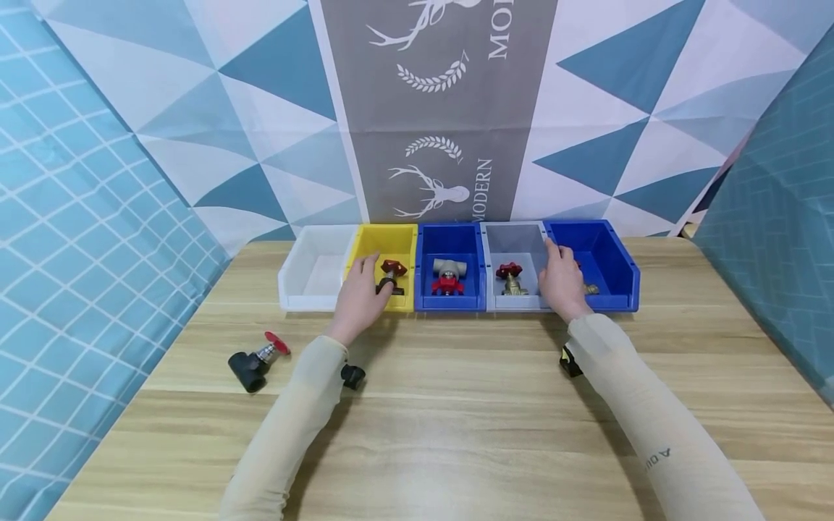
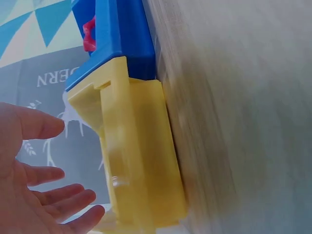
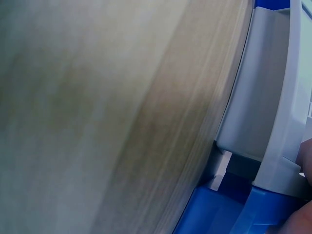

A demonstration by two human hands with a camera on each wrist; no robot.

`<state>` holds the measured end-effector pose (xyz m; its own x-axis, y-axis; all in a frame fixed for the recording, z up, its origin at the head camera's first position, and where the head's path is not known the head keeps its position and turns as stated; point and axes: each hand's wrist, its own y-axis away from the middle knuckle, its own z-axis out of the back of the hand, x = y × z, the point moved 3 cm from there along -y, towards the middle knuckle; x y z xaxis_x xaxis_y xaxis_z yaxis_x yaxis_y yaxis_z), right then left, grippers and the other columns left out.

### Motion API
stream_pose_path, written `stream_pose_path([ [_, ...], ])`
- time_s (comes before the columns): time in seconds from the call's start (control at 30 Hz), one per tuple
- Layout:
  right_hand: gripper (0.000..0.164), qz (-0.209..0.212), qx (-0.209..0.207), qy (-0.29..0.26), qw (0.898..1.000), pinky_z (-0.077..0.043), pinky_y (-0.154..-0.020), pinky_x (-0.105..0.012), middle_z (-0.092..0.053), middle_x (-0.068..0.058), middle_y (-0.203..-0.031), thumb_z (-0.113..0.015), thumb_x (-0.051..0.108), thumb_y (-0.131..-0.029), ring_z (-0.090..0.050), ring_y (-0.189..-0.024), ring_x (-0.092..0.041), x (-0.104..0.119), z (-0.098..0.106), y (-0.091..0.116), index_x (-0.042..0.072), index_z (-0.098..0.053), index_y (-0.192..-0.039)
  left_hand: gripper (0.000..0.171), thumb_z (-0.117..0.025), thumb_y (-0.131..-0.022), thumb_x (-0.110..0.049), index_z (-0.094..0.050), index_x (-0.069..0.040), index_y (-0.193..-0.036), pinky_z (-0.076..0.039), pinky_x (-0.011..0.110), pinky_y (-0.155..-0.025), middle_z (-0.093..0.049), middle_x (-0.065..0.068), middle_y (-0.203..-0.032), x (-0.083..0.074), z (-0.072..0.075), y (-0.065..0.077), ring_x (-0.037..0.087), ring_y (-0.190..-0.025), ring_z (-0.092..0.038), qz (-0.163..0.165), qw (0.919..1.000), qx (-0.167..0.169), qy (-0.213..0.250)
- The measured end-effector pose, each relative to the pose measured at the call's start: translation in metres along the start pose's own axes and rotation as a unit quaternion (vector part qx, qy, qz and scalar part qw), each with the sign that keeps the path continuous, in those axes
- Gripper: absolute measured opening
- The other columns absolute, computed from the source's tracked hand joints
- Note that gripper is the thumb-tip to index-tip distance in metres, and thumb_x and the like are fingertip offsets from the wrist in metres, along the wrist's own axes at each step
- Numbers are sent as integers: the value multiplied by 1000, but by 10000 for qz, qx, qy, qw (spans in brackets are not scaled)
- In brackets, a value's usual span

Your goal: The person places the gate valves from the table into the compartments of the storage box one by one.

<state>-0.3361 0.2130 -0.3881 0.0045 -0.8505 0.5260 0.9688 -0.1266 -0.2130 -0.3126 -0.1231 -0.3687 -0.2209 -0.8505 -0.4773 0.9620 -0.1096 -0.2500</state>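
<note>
My left hand (image 1: pixel 363 298) is over the boundary of the white bin (image 1: pixel 302 304) and the yellow bin (image 1: pixel 381 231), fingers spread and holding nothing in the left wrist view. Beside its thumb, inside the yellow bin, is a black valve with a red handwheel (image 1: pixel 394 268). My right hand (image 1: pixel 563 282) lies across the adjoining walls of the grey bin (image 1: pixel 511 233) and the right blue bin (image 1: pixel 619 300). Its digits reach to both sides of those walls; their grip is hidden. A brass valve with a red handwheel (image 1: pixel 509 271) sits in the grey bin, left of this hand.
A grey valve with a red handle (image 1: pixel 449 271) sits in the middle blue bin (image 1: pixel 449 304). Part of a brass fitting (image 1: pixel 591 289) shows in the right blue bin. On the wooden table (image 1: pixel 456 420), at the left, lies a black valve with a red handwheel (image 1: pixel 250 369).
</note>
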Motion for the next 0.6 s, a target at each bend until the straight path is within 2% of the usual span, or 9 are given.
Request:
stream_pose_path([
  [0.33,58,36,-17,-4,10000,-41,-84,-56,-31,-31,-133,-43,1,-90,-47,-104,-46,-2,-1,2,4,-23,-144,59,-56,-87,-20,-32,-3,-138,-37,47,-95,-40,21,-132,2,19,23,35,-115,-45,-139,9995,-259,-72],
  [0.6,57,56,-3,-4,10000,-42,-82,-56,-31,-31,-134,-43,2,-90,-47,-103,-46,0,1,1,6,-23,-144,56,-58,-86,-19,-37,-2,-135,-45,45,-84,-52,18,-121,4,33,38,32,-103,-54,-112,9992,-354,-148],
])
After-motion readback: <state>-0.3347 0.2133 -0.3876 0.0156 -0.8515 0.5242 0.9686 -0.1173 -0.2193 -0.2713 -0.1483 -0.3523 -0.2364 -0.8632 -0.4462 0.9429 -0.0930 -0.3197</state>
